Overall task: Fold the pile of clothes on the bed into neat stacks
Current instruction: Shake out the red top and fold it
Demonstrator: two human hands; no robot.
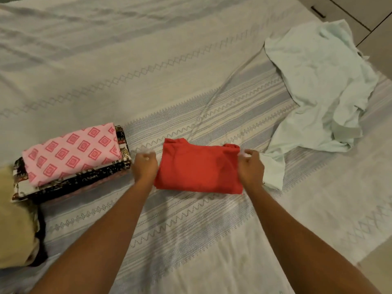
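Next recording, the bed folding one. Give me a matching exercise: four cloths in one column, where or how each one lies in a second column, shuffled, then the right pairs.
Things
1. red top
2. pink patterned cloth
3. pale green garment
4. beige cloth

Places and states
A. crumpled and unfolded, on the right of the bed
B. at the left edge of the picture, partly cut off
C. folded, between the left hand and the right hand
D. on top of the folded stack

Pairs: 1-C; 2-D; 3-A; 4-B
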